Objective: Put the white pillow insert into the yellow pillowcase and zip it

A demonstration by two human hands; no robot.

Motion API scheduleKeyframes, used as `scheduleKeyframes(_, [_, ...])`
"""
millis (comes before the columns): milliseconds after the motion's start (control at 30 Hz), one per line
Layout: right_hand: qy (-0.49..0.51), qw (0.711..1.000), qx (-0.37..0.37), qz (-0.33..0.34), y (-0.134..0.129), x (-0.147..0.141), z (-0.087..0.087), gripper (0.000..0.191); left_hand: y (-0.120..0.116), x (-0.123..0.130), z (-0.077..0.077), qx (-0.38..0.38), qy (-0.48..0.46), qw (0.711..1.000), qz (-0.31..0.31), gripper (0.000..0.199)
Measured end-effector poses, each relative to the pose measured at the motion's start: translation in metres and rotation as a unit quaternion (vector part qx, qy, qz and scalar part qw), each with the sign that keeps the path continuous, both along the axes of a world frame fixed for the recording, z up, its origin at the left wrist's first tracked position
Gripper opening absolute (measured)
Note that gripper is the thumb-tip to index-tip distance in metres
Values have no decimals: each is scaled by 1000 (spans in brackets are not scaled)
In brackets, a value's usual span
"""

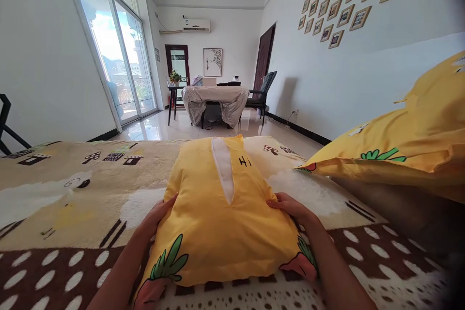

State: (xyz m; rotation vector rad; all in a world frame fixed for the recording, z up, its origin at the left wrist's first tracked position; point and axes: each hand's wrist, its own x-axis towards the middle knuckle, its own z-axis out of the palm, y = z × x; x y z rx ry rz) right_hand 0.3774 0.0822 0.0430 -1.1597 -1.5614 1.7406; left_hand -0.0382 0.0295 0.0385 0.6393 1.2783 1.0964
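Note:
A yellow pillow (214,232) lies on the bed in front of me. It bears the word "Hi" and green-leaved plant prints at its near corners. A long slit in its yellow cover shows a white inner cushion (223,169), widest toward the far end and narrowing to a point near the middle. My left hand (162,210) grips the pillow's left side, thumb on top. On the right side my right hand (290,206) holds it the same way. The fingers of both hands are partly hidden beneath the edges.
Under the pillow spreads a beige and brown patterned blanket (109,218). More yellow printed pillows (392,140) are piled at the right. Beyond the bed stand a cloth-covered table (218,93) and a dark armchair (263,94). A sliding glass door (127,53) is at the left.

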Motion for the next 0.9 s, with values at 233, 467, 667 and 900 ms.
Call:
scheduleKeyframes(233, [7,1000,13,-6,0,-2,0,46,3,-1,-4,22,16,1000,10,28])
scheduleKeyframes(467, [26,1000,9,-15,-2,-1,-4,48,5,-4,-11,34,12,999,1,36])
scheduleKeyframes(667, [15,999,29,-4,-5,0,-3,48,2,-6,-11,46,15,999,-15,41])
scheduleKeyframes(900, [12,999,41,-10,-2,3,-10,54,4,-5,-15,48,26,998,-7,40])
